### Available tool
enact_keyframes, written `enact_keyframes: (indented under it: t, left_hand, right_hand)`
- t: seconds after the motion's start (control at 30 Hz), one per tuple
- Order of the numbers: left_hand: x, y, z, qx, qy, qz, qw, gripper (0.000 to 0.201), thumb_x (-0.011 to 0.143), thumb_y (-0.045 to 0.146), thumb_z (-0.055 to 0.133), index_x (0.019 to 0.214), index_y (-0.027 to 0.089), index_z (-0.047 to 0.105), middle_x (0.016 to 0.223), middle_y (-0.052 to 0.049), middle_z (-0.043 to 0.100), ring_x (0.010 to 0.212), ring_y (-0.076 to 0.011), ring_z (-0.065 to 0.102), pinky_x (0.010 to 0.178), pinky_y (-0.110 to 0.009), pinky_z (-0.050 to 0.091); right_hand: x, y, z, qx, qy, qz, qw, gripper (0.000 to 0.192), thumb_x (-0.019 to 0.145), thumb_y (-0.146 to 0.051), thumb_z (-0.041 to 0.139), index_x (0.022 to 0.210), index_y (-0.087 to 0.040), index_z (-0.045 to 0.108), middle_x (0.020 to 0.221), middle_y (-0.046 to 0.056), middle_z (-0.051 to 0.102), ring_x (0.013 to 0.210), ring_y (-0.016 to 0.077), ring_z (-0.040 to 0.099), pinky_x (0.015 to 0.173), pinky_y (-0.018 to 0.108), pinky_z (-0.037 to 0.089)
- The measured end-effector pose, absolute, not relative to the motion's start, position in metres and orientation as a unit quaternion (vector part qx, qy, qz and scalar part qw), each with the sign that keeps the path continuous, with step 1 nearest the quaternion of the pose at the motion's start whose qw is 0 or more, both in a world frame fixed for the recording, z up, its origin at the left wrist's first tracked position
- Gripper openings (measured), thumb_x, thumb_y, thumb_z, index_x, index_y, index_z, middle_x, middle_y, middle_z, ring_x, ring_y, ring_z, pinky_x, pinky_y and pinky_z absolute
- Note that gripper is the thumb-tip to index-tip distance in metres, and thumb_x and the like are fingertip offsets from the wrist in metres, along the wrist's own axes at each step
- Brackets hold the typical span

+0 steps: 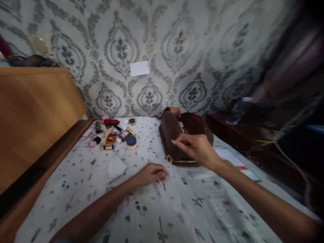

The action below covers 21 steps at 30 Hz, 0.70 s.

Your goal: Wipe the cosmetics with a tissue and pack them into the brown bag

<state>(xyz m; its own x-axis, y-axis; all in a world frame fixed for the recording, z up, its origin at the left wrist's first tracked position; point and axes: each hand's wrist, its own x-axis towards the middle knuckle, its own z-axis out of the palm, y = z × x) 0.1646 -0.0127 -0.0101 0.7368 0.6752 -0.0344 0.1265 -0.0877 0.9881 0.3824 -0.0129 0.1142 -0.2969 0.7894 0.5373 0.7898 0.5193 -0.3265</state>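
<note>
A brown handbag [174, 131] with a gold-coloured zip and trim stands at the back of the patterned white cloth, its top gaping. My right hand [196, 148] is over the bag's front, fingers curled and pinched together; whatever lies between them, if anything, is too blurred to name. Low over the cloth, left of the bag's front corner, is my left hand [152, 173]. Its fingers are loosely bent and a little apart, with nothing visible in them. A crumpled white tissue-like piece [116, 167] lies to its left.
Several cosmetics lie at the back left, among them a blue-lidded jar [131, 142], a red tube [111, 122] and a gold-and-black tube [107, 147]. A flat, light-coloured sheet or booklet [235, 162] rests right of the bag. A wooden panel [37, 118] borders the left side.
</note>
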Motion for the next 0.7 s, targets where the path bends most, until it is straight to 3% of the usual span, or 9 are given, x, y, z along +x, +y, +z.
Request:
enact_keyframes:
  t: [0.1, 0.2, 0.3, 0.4, 0.53, 0.63, 0.7]
  left_hand:
    - [0.158, -0.009, 0.001, 0.730, 0.298, 0.196, 0.583, 0.022, 0.090, 0.024, 0.053, 0.097, 0.012, 0.069, 0.079, -0.005, 0.069, 0.067, -0.0126, 0.062, 0.060, -0.020, 0.048]
    - [0.145, -0.006, 0.016, 0.797, 0.306, 0.180, 0.488, 0.020, 0.086, 0.012, 0.052, 0.094, 0.012, 0.070, 0.081, -0.004, 0.070, 0.069, -0.0120, 0.062, 0.065, -0.020, 0.047]
    - [0.122, -0.005, 0.029, 0.835, 0.337, 0.194, 0.390, 0.021, 0.085, 0.011, 0.052, 0.090, 0.014, 0.072, 0.080, -0.002, 0.071, 0.068, -0.0124, 0.060, 0.066, -0.020, 0.045]
    - [0.090, -0.006, 0.038, 0.838, 0.401, 0.233, 0.287, 0.025, 0.090, 0.016, 0.047, 0.097, 0.016, 0.072, 0.086, -0.004, 0.072, 0.075, -0.0160, 0.062, 0.072, -0.023, 0.046]
    - [0.039, -0.015, 0.040, 0.840, 0.469, 0.235, 0.138, 0.033, 0.098, 0.029, 0.042, 0.114, 0.016, 0.067, 0.112, -0.011, 0.068, 0.107, -0.0249, 0.058, 0.097, -0.035, 0.042]
    - [0.007, -0.027, 0.031, 0.838, 0.505, 0.176, 0.110, 0.051, 0.096, 0.046, 0.048, 0.139, 0.018, 0.051, 0.143, -0.017, 0.050, 0.134, -0.0327, 0.041, 0.110, -0.047, 0.031]
    - [-0.006, -0.035, 0.021, 0.831, 0.524, 0.137, 0.125, 0.064, 0.092, 0.056, 0.052, 0.146, 0.024, 0.041, 0.155, -0.016, 0.035, 0.144, -0.0355, 0.026, 0.114, -0.055, 0.024]
  right_hand:
    - [0.351, -0.023, 0.085, -0.441, -0.825, 0.085, 0.343, 0.051, 0.093, -0.053, 0.047, 0.058, -0.018, 0.057, 0.049, -0.002, 0.052, 0.046, 0.0087, 0.044, 0.049, 0.021, 0.032]
    - [0.322, -0.019, 0.056, -0.434, -0.809, 0.156, 0.365, 0.058, 0.092, -0.057, 0.043, 0.051, -0.017, 0.047, 0.044, -0.003, 0.041, 0.044, 0.0078, 0.036, 0.047, 0.021, 0.028]
    - [0.298, -0.004, 0.032, -0.463, -0.759, 0.243, 0.389, 0.059, 0.089, -0.063, 0.043, 0.050, -0.018, 0.047, 0.044, -0.002, 0.045, 0.045, 0.0091, 0.040, 0.048, 0.021, 0.031]
    - [0.279, 0.012, 0.014, -0.485, -0.705, 0.322, 0.406, 0.058, 0.082, -0.070, 0.046, 0.057, -0.018, 0.056, 0.043, 0.000, 0.052, 0.042, 0.0110, 0.042, 0.046, 0.023, 0.033]
    - [0.260, 0.022, 0.001, -0.485, -0.669, 0.375, 0.421, 0.058, 0.077, -0.073, 0.050, 0.060, -0.018, 0.060, 0.043, 0.002, 0.054, 0.040, 0.0122, 0.041, 0.045, 0.025, 0.032]
    - [0.253, 0.019, -0.003, -0.488, -0.660, 0.384, 0.423, 0.056, 0.077, -0.071, 0.051, 0.058, -0.019, 0.057, 0.045, 0.002, 0.053, 0.043, 0.0128, 0.042, 0.047, 0.025, 0.032]
    - [0.251, 0.015, -0.005, -0.491, -0.662, 0.382, 0.419, 0.055, 0.078, -0.069, 0.051, 0.054, -0.020, 0.052, 0.046, 0.001, 0.051, 0.044, 0.0123, 0.040, 0.047, 0.025, 0.032]
